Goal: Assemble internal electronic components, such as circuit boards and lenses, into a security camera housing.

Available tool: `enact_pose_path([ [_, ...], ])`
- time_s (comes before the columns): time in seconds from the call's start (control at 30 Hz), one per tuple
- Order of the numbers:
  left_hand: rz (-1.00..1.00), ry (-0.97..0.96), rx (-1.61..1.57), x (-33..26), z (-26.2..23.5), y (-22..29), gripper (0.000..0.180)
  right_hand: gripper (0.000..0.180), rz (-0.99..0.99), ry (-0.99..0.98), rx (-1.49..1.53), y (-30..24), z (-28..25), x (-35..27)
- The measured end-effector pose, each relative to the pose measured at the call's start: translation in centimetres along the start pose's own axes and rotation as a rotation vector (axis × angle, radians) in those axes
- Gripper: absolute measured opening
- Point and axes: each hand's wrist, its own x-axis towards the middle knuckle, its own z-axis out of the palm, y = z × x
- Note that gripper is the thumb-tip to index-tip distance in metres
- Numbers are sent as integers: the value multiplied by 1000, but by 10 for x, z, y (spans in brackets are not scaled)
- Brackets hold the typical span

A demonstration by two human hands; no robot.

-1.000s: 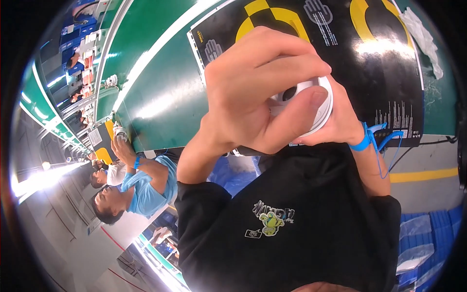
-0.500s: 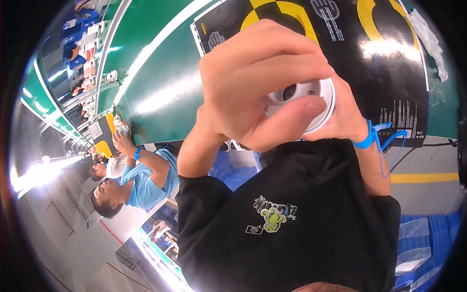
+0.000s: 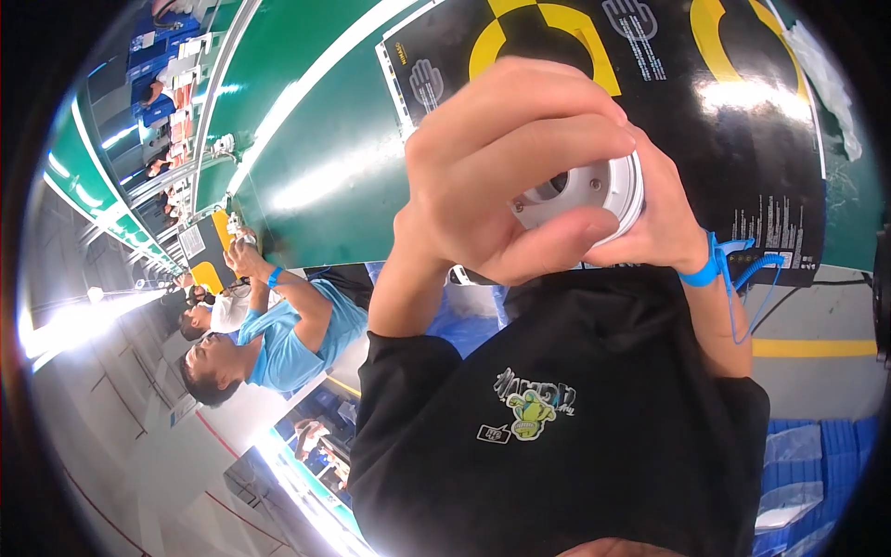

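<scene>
A white round housing point(image 3: 627, 190) is held up in front of my chest, its open side partly in sight. Inside it I make out a dark round part like a lens and small screws. My left hand point(image 3: 506, 176) curls across the opening, thumb and fingers at the housing's rim; its palm side is hidden. Behind the housing, my right hand point(image 3: 670, 200) supports it from the right side, most of its fingers out of sight. A blue wrist strap point(image 3: 705, 269) with a coiled cord circles my right wrist.
Beneath my hands lies a black mat point(image 3: 724, 167) with yellow print on a green table point(image 3: 343, 200). Crumpled clear plastic point(image 3: 826, 88) rests at the far right. On the left, a person in blue point(image 3: 297, 320) handles a small white part. Blue stacked items point(image 3: 817, 473) stand lower right.
Both hands and the housing appear slightly lower and further right, along with the surroundings. The housing's opening shows a little differently between my left thumb and fingers. Both hands keep their hold.
</scene>
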Motion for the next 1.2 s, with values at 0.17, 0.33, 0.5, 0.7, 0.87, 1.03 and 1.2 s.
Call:
enact_pose_path([
  [0.17, -103, -38, -7, -8, 0, 14, 49, 84, -23, 56, -72, -2, 1, 0],
  [0.33, -112, -49, 133, -25, 3, 24, 49, 84, -196, 171, -314, 6, 3, 1],
  [0.5, -465, 250, -92, -40, 21, 40, 74, 82, -286, 248, -394, 6, 1, 3],
  [0.7, -264, 301, 122, -45, 22, 38, 76, 79, -311, 239, -340, 3, 3, 6],
  [0.87, -241, 244, 132, -37, 12, 39, 65, 74, -314, 238, -349, 2, 4, 5],
  [1.03, -196, 240, 91, -33, 7, 39, 62, 72, -337, 228, -323, 3, 6, 6],
  [1.2, -243, 125, 196, -23, 3, 44, 57, 75, -325, 218, -346, 1, 4, 4],
])
